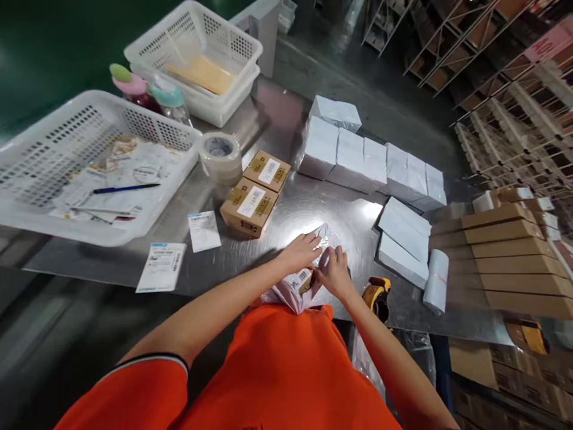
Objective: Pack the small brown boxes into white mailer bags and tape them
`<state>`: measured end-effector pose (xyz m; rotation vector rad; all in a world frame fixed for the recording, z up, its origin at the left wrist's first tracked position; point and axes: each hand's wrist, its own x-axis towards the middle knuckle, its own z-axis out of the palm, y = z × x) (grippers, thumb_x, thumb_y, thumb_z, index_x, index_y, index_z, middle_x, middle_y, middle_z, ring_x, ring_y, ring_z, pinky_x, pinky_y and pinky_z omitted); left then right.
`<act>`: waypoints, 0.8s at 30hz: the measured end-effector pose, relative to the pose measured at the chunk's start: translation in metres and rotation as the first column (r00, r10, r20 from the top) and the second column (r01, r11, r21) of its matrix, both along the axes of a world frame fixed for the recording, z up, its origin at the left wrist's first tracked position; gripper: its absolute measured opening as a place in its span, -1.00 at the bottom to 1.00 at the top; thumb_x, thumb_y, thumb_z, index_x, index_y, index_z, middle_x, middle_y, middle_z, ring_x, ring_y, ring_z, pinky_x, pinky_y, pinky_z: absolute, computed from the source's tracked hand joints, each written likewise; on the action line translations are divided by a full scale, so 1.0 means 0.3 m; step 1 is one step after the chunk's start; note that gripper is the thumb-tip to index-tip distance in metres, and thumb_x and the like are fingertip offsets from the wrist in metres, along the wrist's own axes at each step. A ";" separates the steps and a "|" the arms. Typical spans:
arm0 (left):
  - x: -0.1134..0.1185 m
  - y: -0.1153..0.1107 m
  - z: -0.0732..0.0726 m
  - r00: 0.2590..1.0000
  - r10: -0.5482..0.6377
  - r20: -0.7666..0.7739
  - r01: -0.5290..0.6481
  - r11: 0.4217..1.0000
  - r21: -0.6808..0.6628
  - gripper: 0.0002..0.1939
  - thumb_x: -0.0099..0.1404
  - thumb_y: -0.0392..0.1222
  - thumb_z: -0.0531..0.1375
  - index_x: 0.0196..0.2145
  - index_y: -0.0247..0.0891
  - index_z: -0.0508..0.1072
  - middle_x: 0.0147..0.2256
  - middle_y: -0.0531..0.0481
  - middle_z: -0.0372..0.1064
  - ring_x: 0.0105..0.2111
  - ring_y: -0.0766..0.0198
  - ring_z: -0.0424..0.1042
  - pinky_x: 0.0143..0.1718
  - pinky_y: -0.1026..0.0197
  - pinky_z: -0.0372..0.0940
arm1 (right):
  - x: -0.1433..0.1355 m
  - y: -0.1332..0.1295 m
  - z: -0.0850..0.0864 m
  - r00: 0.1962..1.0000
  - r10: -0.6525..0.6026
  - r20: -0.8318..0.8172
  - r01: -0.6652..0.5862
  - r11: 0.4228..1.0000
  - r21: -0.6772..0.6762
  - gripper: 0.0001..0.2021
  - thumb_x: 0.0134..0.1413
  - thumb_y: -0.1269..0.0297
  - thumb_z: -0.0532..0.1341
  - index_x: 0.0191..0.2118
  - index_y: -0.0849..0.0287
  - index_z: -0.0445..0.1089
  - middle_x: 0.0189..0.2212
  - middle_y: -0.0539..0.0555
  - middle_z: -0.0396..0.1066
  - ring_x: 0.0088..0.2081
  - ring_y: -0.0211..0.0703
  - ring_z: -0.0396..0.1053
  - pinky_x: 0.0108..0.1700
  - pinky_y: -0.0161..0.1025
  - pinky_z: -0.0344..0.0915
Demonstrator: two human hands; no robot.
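At the table's near edge, against my body, a pale plastic bag [293,297] lies around a small brown box [306,280] with a barcode label, partly showing. My left hand [301,252] rests on the bag's upper left side, fingers curled onto the plastic. On the right side my right hand [335,273] has bent fingers on the bag by the box. Whether either pinches the plastic is hard to see. Two brown boxes [249,206] with white labels stand just left of the hands, and two printed labels [204,231] lie further left.
Tape rolls [220,156] and white baskets [152,230] are at the left. White packages [353,156] line the far edge. Flat white bags [403,260], a bag roll [436,280], a yellow tape dispenser [376,297] and stacked cartons [514,266] are at the right.
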<state>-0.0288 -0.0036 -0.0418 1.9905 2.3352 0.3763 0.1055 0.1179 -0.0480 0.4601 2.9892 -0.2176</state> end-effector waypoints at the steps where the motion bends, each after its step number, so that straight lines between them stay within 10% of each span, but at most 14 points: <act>1: -0.013 0.006 -0.009 0.997 -0.074 -0.029 0.074 0.997 0.008 -0.59 0.31 -0.16 0.22 0.05 -0.43 0.40 0.17 -0.44 0.25 0.16 -0.18 0.25 0.02 -0.11 0.28 | 0.007 -0.001 -0.007 1.000 -0.006 0.009 0.006 1.000 -0.007 -0.28 0.07 0.18 0.18 0.28 0.51 0.03 0.24 0.53 0.12 0.36 0.43 -0.12 0.26 0.38 -0.01; 10: -0.006 0.062 0.021 0.885 -0.464 -0.044 0.461 0.886 -0.057 -0.73 0.37 -0.31 0.04 -0.13 -0.45 0.50 -0.10 -0.36 0.44 -0.06 -0.07 0.42 -0.26 0.02 0.42 | -0.006 -0.070 0.044 0.997 -0.052 0.060 0.051 0.999 0.019 -0.39 0.13 0.22 0.19 0.19 0.58 0.18 0.10 0.51 0.28 0.33 0.49 -0.06 0.32 0.34 -0.10; 17: 0.006 0.077 0.024 0.955 -0.289 0.063 0.295 0.944 -0.149 -0.74 0.37 -0.41 -0.05 -0.22 -0.37 0.43 -0.24 -0.25 0.40 -0.21 0.03 0.44 -0.31 0.07 0.40 | -0.006 -0.095 0.078 0.938 -0.319 0.136 0.333 0.938 -0.099 -0.55 0.20 0.11 0.15 0.05 0.39 0.24 0.29 0.54 0.03 0.04 0.21 0.42 -0.03 0.03 0.41; 24: -0.020 0.101 0.029 0.967 0.069 0.244 -0.039 0.991 -0.126 -0.85 0.29 -0.38 0.02 -0.29 -0.30 0.38 -0.24 -0.16 0.38 -0.29 0.14 0.43 -0.27 0.15 0.32 | -0.049 -0.082 0.108 0.898 -0.374 0.232 0.385 0.923 -0.002 -0.71 0.29 0.29 -0.02 0.05 0.28 0.20 0.35 0.49 -0.06 -0.19 0.02 0.53 -0.26 -0.13 0.44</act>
